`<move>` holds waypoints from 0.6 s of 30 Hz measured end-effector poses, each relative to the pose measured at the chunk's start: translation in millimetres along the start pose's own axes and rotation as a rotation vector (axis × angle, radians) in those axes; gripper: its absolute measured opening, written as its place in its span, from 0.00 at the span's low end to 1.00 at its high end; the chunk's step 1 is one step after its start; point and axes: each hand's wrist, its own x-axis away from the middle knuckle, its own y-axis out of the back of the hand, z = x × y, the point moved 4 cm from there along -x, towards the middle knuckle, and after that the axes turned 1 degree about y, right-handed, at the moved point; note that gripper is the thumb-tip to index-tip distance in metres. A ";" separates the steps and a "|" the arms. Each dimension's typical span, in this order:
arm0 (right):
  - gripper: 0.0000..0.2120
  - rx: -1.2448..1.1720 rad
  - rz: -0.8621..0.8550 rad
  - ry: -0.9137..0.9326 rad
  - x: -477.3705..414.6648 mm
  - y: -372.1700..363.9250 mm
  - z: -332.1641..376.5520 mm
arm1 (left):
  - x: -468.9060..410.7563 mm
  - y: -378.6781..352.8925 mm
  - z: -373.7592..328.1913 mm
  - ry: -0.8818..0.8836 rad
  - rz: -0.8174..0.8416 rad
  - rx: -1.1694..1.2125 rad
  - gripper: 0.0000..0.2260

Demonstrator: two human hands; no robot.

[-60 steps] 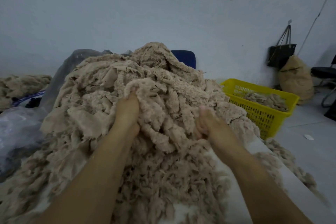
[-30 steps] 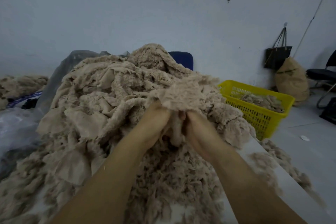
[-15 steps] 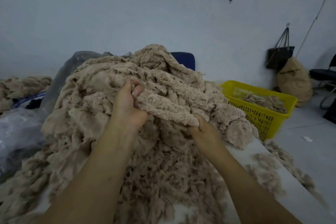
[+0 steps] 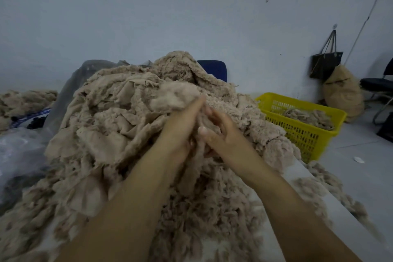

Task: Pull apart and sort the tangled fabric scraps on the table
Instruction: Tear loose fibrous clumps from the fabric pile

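A big heap of tangled beige fabric scraps covers the white table. My two hands meet over the middle of the heap, palms facing each other. My left hand holds a fluffy beige scrap that bulges above its blurred fingertips. My right hand grips the same scrap from the other side, thumb on top. A strip of it hangs down between my wrists.
A yellow plastic basket with some scraps in it stands on the floor to the right. Loose scraps lie along the table's right edge. Clear plastic sheeting lies at left, a blue chair back behind the heap, and bags against the wall.
My hands were apart, stretching a long scrap between them; now they have come together over the heap's middle with the scrap bunched between them.
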 end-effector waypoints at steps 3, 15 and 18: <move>0.36 -0.044 0.002 -0.070 5.7 2.1 1.4 | 4.4 -10.7 12.9 -0.008 0.044 -0.177 0.12; 0.22 -0.888 -0.669 -0.263 28.4 93.9 -52.7 | -8.8 35.2 3.4 -0.086 -0.162 0.023 0.09; 0.21 -0.881 -0.796 -0.347 34.0 94.1 -83.8 | -5.4 60.0 -17.5 -0.370 -0.400 -0.665 0.07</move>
